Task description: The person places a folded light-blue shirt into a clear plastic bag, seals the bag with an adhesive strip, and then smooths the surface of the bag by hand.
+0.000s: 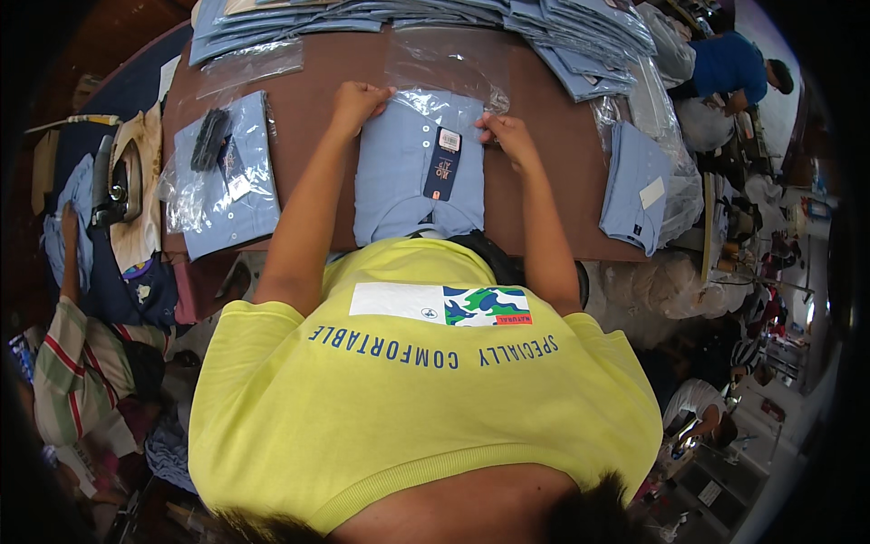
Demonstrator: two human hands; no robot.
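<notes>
A folded blue shirt [390,172] is laid on the brown table [562,204], between the two hands, with its collar turned to the near side. A dark tag [441,165] is set on its front. By the left hand [359,104], a clear bag [449,68] is pinched near the shirt's far left corner, the fingertips drawn together. The right hand [510,139] is held at the far right corner, its fingers curled (whether film or cloth is caught between them cannot be told). At the left, a bagged shirt [231,204] is topped by a black bundle [209,139]; beyond it, an iron [130,177] is seen. At the right, another shirt [625,172] is placed beside loose plastic [681,195]. Along the far edge, shirt stacks [580,32] are piled.
</notes>
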